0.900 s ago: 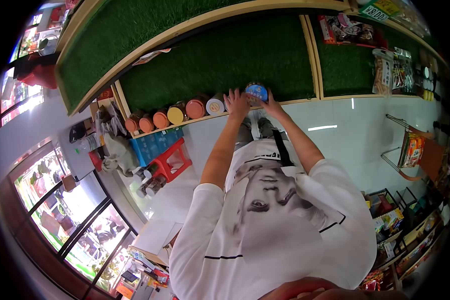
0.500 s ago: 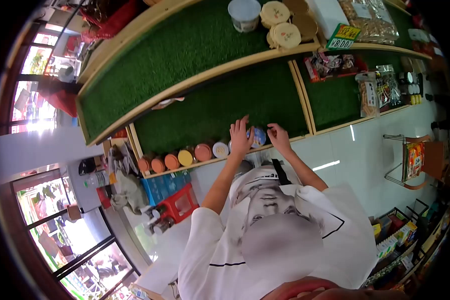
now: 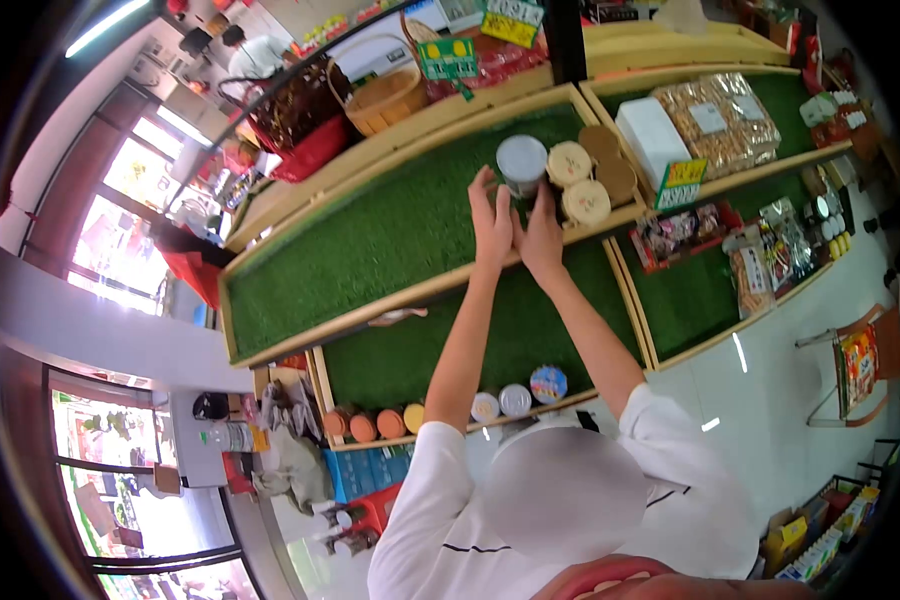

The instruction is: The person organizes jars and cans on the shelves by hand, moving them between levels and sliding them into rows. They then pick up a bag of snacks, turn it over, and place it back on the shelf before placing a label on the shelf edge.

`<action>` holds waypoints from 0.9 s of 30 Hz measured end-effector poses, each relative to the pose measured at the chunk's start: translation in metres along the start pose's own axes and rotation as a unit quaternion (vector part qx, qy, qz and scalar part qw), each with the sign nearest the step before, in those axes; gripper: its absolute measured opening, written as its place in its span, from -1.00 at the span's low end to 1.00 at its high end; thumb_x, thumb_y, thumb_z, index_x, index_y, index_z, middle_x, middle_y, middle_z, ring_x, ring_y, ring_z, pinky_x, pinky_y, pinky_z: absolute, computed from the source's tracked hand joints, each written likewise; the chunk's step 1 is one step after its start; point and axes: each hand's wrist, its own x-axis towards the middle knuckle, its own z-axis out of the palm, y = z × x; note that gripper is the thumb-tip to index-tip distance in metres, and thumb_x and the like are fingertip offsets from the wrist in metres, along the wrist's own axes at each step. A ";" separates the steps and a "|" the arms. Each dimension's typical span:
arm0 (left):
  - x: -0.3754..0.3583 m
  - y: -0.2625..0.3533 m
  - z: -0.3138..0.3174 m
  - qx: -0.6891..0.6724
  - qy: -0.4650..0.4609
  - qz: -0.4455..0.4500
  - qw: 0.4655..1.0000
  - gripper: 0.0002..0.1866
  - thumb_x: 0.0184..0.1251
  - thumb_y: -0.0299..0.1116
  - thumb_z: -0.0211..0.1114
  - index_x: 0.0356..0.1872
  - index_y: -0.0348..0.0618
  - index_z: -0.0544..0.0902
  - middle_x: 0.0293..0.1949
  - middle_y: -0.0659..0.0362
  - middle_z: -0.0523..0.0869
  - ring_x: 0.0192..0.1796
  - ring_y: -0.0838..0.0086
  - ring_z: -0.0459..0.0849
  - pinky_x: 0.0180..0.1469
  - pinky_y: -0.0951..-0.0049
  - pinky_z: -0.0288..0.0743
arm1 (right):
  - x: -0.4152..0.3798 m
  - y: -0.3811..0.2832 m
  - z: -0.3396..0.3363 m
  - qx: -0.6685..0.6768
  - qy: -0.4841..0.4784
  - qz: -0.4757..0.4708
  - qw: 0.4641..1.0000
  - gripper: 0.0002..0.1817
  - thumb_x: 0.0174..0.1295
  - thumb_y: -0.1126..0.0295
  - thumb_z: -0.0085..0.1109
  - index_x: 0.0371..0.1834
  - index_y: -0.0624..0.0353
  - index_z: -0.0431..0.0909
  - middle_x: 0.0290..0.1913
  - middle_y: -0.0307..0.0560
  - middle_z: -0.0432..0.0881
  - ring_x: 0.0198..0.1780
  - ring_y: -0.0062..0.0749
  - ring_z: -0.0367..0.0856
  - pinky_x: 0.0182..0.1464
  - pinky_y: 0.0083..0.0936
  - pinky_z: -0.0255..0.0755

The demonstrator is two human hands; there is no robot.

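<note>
A clear plastic tub with a pale lid (image 3: 521, 158) stands upright on the green upper shelf, between my two hands. My left hand (image 3: 492, 222) is at the tub's left front, its fingers apart and slightly curved, the thumb close to the wall. On the other side, my right hand (image 3: 541, 232) has its fingers bent against the tub's right front edge; its palm side is hidden. Right beside these fingers are tubs with cream-coloured lids (image 3: 586, 202) and brown lids (image 3: 611, 178).
Below, jars with orange lids (image 3: 363, 428), pale lids (image 3: 515, 400) and a blue patterned lid (image 3: 548, 384) line the lower shelf's front edge. A wooden rail (image 3: 370, 308) edges the upper shelf. Bagged goods (image 3: 720, 120) and a price card (image 3: 681, 184) are to the right.
Both hands have moved from the jars on the lower shelf up to the tub on the upper shelf. My view has shifted upward, showing baskets behind the shelf. The tub keeps its place beside the cream lids.
</note>
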 end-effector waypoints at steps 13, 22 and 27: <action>0.043 -0.034 0.020 -0.193 -0.068 -0.159 0.966 -0.48 0.60 -0.05 0.10 0.31 -0.28 0.41 0.22 -0.01 0.55 0.25 0.30 0.49 0.35 0.29 0.30 | -0.002 -0.012 0.008 -0.140 -0.014 0.032 0.990 -0.09 0.21 0.24 0.26 0.58 0.23 0.00 0.16 0.13 0.46 -0.36 -0.02 0.73 -0.48 -0.25 0.62; 0.010 -0.041 0.003 -0.027 0.070 -0.035 0.997 -0.49 0.44 -0.23 0.31 0.26 -0.33 0.43 0.09 -0.02 0.50 0.18 0.26 0.49 0.29 0.31 0.34 | -0.010 -0.019 0.004 -0.076 0.012 -0.064 0.995 -0.19 0.27 0.24 0.25 0.54 0.23 0.12 0.17 0.11 0.45 -0.26 0.08 0.70 -0.33 -0.11 0.60; -0.025 0.013 -0.029 -0.057 0.106 -0.003 0.993 -0.40 0.34 -0.22 0.39 0.30 -0.27 0.40 0.13 0.00 0.48 0.22 0.28 0.48 0.28 0.27 0.38 | -0.028 -0.040 -0.006 0.242 -0.029 -0.048 0.969 -0.40 0.41 0.40 0.11 0.47 0.36 0.20 0.21 0.11 0.40 0.18 -0.24 0.52 0.17 -0.38 0.42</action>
